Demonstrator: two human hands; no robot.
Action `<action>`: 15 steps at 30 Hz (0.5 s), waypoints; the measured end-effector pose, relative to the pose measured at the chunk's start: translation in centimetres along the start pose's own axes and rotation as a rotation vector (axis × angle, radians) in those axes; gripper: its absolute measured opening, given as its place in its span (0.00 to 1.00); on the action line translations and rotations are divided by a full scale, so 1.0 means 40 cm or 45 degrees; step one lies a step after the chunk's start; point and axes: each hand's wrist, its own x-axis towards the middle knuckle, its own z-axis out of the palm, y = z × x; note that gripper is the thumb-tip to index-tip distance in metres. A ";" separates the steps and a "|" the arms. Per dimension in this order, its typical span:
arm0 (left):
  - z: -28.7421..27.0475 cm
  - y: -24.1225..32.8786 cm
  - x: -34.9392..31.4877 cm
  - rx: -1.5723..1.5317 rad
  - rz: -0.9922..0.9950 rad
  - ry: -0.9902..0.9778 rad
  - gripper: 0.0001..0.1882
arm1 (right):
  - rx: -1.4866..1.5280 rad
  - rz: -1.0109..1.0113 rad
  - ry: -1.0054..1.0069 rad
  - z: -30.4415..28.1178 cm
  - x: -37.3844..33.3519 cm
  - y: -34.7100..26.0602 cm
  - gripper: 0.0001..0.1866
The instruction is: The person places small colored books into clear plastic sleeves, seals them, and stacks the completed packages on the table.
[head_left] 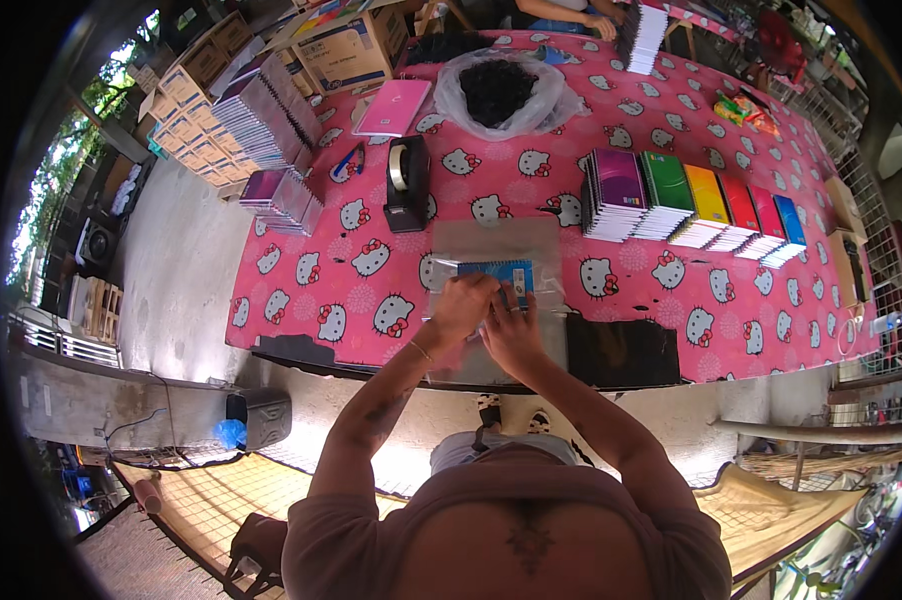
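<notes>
A blue spiral notebook (519, 272) lies at the near middle of the table, with clear plastic (444, 272) around or under it. My left hand (463, 304) is closed over the notebook's left part, fingers bent inward; what they pinch is hidden. Beside it, my right hand (512, 328) rests with fingers stretched over the notebook's lower edge, a ring on one finger. Both hands nearly touch. Beneath them lies a greyish sheet or mat (546, 240). A black tape dispenser (407, 190) with a roll stands beyond, to the left.
Stacked notebooks in purple (616, 180), green (668, 180) and other colours stand at right. More stacks (279, 198) and cartons (346, 52) are at left. Beyond are a pink notebook (394, 107), scissors (351, 163) and a plastic bag with black material (498, 95). Another person's hand (601, 24) shows far off.
</notes>
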 end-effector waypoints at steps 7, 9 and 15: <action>0.006 0.002 -0.002 0.064 -0.034 -0.135 0.10 | 0.808 0.413 -0.035 0.006 0.012 0.082 0.34; 0.030 0.017 -0.023 0.235 0.050 -0.104 0.14 | 0.853 0.478 0.131 -0.009 0.020 0.103 0.38; 0.028 0.037 -0.040 0.216 0.130 0.011 0.13 | 0.060 -0.270 -0.069 -0.065 0.034 0.169 0.36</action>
